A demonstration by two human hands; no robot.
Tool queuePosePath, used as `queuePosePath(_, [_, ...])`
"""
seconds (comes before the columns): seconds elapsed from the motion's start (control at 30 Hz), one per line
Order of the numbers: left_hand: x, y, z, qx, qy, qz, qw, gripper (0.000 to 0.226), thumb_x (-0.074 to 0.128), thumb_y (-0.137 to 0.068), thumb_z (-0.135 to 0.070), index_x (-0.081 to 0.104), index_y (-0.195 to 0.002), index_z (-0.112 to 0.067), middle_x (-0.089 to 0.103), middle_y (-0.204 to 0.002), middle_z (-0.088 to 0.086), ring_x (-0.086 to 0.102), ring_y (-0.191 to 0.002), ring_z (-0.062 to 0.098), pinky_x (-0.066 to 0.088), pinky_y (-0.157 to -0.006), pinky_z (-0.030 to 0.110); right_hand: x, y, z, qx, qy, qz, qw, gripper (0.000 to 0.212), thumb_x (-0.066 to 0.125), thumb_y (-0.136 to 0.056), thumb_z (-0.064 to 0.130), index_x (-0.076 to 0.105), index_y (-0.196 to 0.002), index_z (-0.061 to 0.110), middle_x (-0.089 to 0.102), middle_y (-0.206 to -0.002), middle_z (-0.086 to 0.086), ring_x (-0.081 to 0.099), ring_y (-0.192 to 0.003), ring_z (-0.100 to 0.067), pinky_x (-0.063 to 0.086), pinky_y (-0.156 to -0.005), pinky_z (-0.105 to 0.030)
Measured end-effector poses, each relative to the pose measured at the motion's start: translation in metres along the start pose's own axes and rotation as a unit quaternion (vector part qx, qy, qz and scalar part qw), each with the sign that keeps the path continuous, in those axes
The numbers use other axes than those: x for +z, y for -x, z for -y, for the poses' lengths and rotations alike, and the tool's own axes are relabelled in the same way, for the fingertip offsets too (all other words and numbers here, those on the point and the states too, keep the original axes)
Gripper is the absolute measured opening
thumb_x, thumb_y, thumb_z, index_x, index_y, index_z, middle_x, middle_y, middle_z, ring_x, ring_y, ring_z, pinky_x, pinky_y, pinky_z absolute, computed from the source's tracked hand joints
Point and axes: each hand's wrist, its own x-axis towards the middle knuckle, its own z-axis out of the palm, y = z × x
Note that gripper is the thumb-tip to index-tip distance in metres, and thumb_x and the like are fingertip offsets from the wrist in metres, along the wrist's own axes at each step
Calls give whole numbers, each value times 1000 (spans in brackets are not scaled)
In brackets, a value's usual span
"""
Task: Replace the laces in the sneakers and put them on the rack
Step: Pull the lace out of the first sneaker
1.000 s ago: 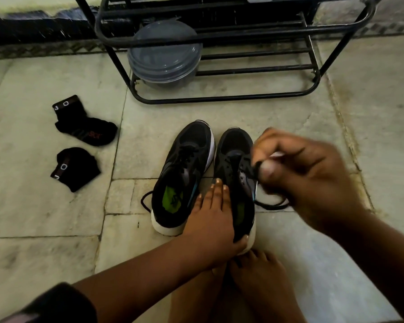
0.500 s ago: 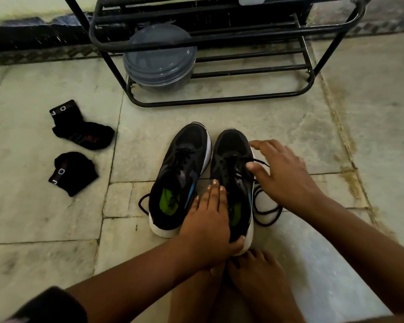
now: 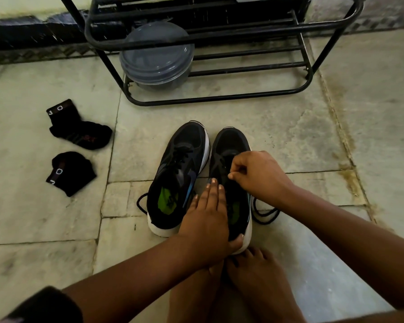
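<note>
Your left hand [image 3: 208, 220] lies flat on right sneaker [image 3: 231, 145], fingers straight, thumb hooked round heel, nothing grasped. Your right hand [image 3: 259, 176] curled, pinching black lace [image 3: 264, 214] over same sneaker's eyelets; slack lace loops on floor just right of it. Left sneaker [image 3: 180, 169] touching it on left side, laced, green insole showing. Black rack [image 3: 219, 99] beyond sneaker toes, grey lidded container [image 3: 156, 54] on its bottom rails. Two black socks [image 3: 79, 134] well left of sneakers

Matt black mesh-cloth sneakers [image 3: 203, 178] with white rubbery soles, black painted metal-tube rack [image 3: 219, 29], translucent grey plastic container [image 3: 158, 54], worn stone floor [image 3: 289, 136], knit socks [image 3: 79, 134]
</note>
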Motion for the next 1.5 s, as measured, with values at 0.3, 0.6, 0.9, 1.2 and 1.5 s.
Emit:
queuePosePath(0.3, [-1, 0, 0, -4, 17, 7, 1000, 98, 38, -88, -62, -17, -148, -7, -23, -155, 15, -14, -145, 26, -2, -119, 40, 5, 30, 3, -43, 3, 25, 999, 16, 63, -87, 22, 58, -71, 20, 54, -75, 9, 50, -72, -7, 41, -69, -20])
queuePosePath(0.6, [0, -2, 1, -8, 20, 18, 1000, 97, 36, -89, -63, -18, -148, -8, -25, -154, 16, -15, -145, 26, -2, -119, 42, 8, 60, 2, -122, 8, 41, 992, 13, 63, -86, 22, 61, -73, 18, 54, -74, 8, 44, -76, -6, 37, -70, -21])
queuePosePath(0.9, [2, 1, 5, 4, 33, 5, 999, 98, 36, -87, -65, -18, -148, -10, -25, -154, 13, -17, -145, 24, -3, -119, 41, -11, 62, 5, -246, -135, 36, 959, 16, 65, -76, 18, 57, -63, 23, 50, -63, 16, 48, -63, -3, 36, -66, -9])
queuePosePath(1.2, [1, -2, 4, 9, 29, 22, 999, 98, 34, -86, -66, -19, -148, -12, -28, -153, 13, -22, -143, 24, -7, -118, 41, -14, 63, 5, -267, -175, 48, 946, 15, 64, -75, 16, 60, -60, 14, 55, -63, 10, 50, -65, -4, 37, -68, -10])
queuePosePath(1.5, [-3, 0, 1, -2, 27, 10, 1000, 98, 39, -88, -61, -19, -148, -8, -24, -155, 14, -15, -145, 25, -5, -119, 39, -29, 58, -3, -221, -258, 36, 940, 11, 61, -71, 18, 60, -60, 16, 58, -65, 3, 54, -65, -9, 46, -64, -18])
